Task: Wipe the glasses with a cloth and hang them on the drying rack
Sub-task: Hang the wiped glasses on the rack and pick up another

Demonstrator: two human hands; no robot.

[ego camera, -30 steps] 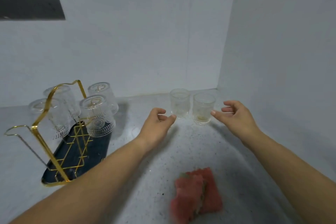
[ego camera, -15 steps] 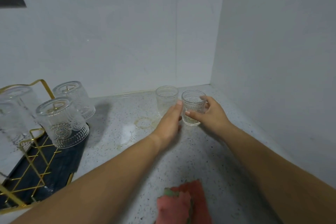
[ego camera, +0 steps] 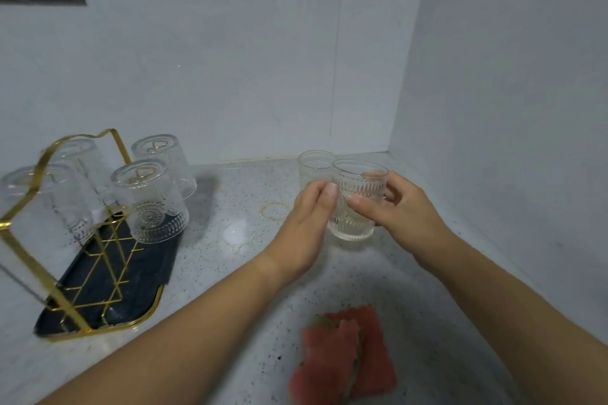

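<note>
I have a ribbed glass between both hands, lifted just clear of the speckled counter and tipped a little toward me. My right hand wraps it from the right side, thumb across the front and the other fingers curled behind it. My left hand presses its thumb against the glass's left wall; whether the rest of that hand closes on it I cannot tell, since the palm faces away from me.

Just behind my left thumb a second glass stands upright on the counter, close beside the held one; I cannot tell if they touch. Both sit in the corner where the two pale walls meet, beyond my hands.

Near my wrists, between my two forearms and closer to me, a red cloth lies bunched on the counter, touched by neither hand.

Well off to the left of my left hand is the gold wire drying rack on its dark tray. Four glasses hang upside down on its pegs, bases up. Between the rack and my left hand the counter shows a faint ring mark and a wet patch.
</note>
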